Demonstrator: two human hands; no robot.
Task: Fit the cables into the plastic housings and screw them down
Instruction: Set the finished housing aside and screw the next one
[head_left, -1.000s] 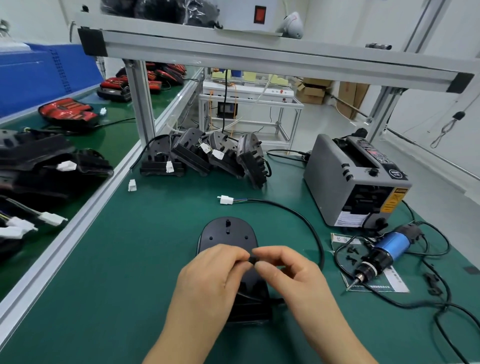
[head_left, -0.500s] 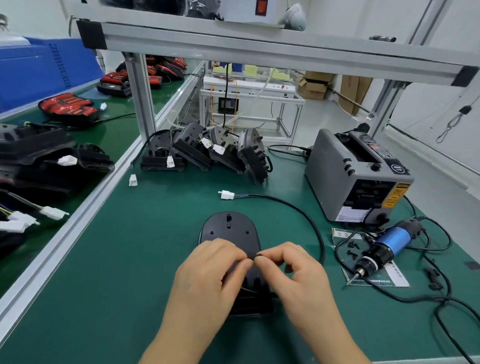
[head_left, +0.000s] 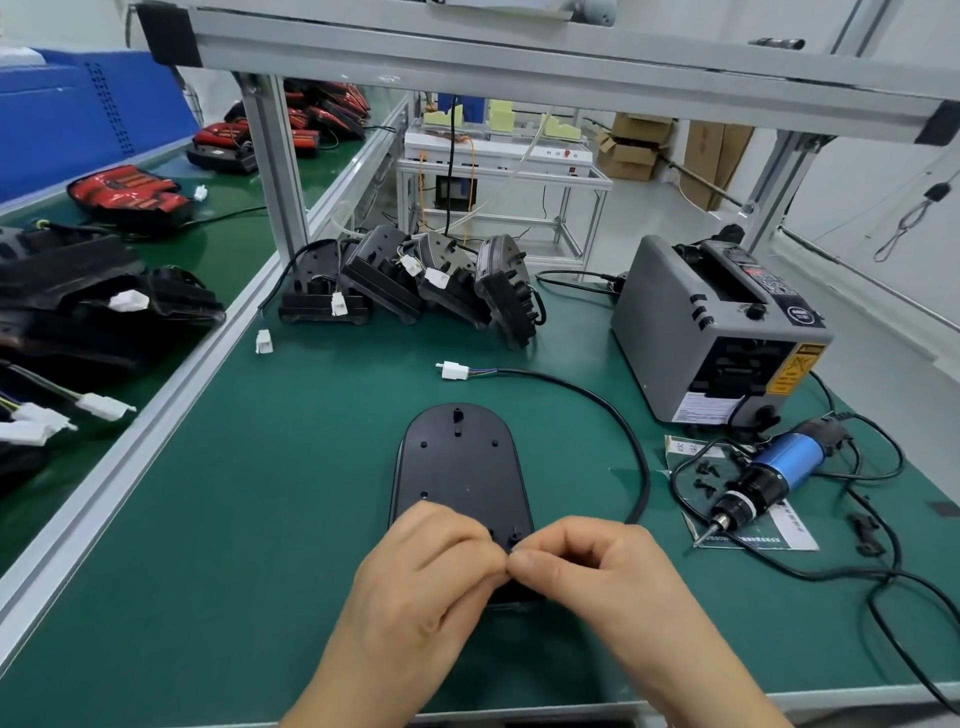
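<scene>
1. Housing. The black plastic housing (head_left: 460, 467) lies flat on the green bench mat (head_left: 260, 519), rounded end away from the person. Its near end is covered by both hands.

2. Left hand (head_left: 431, 577). Fingers are curled tight. The thumb and forefinger tips meet the right hand's fingertips (head_left: 524, 564) over the near end of the housing, beside a small raised peg.

3. Right hand (head_left: 592, 571). Fingers are curled in the same way, knuckles up. Whether anything is pinched between the two hands cannot be determined, because the contact point is hidden.

4. Cable. The black cable (head_left: 613, 415) runs from its white connector (head_left: 452, 371), which lies beyond the housing. It curves round the right side and passes out of sight behind the right hand.

5. Tooling. The blue electric screwdriver (head_left: 763, 478) lies to the right on a printed sheet (head_left: 779, 535), near loose black screws (head_left: 704, 470).
</scene>
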